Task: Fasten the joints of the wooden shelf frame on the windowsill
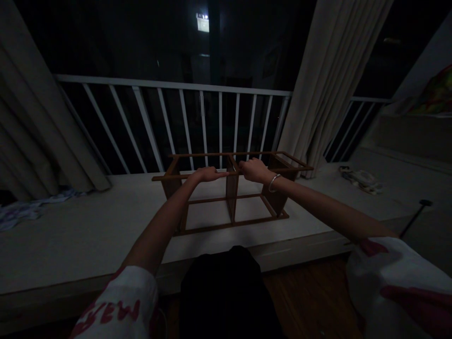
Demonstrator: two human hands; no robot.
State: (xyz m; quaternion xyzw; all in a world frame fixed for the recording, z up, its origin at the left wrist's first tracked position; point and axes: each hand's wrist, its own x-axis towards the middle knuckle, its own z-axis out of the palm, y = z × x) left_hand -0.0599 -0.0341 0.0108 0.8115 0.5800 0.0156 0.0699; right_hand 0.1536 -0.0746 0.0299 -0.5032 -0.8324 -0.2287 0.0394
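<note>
A brown wooden shelf rack [231, 197] lies on its side on the white window ledge, its middle board standing upright between the long rails. My left hand [208, 174] grips the upper near rail left of that board, with its index finger stretched along the rail to the joint. Right at the joint, just past the middle board, my right hand [253, 169] is closed in a pinch. Whatever lies between those fingers is hidden and too dark to make out. A silver bangle [274, 182] circles my right wrist.
White railings [181, 89] stand behind the rack, before a dark window. Beige curtains [328, 70] hang on both sides. A pale coiled object [363, 179] lies on the ledge [116, 226] to the right, and patterned cloth [31, 207] to the left. Below is wooden floor [310, 301].
</note>
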